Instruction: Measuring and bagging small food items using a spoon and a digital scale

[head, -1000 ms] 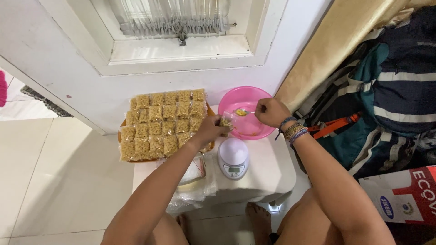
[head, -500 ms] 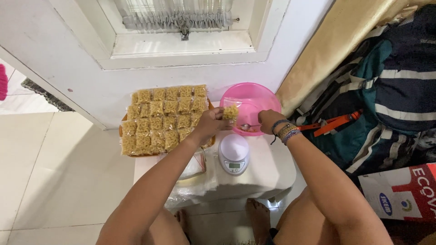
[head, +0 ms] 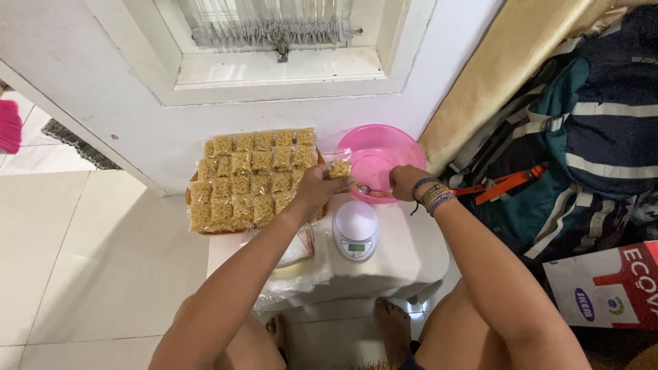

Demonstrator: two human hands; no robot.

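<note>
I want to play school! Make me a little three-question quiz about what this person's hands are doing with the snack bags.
1. True or false: the left hand holds a small clear plastic bag of yellow snack near the round pink plastic bowl.
2. What sits on the small white table just in front of the bowl?
A. a white digital kitchen scale
B. a green cup
C. a red book
3. Fill in: the flat tray of filled yellow snack bags lies to the ____ of the bowl.

Key
1. True
2. A
3. left; meanwhile the right hand, with beaded bracelets on its wrist, reaches into the bowl.
</note>
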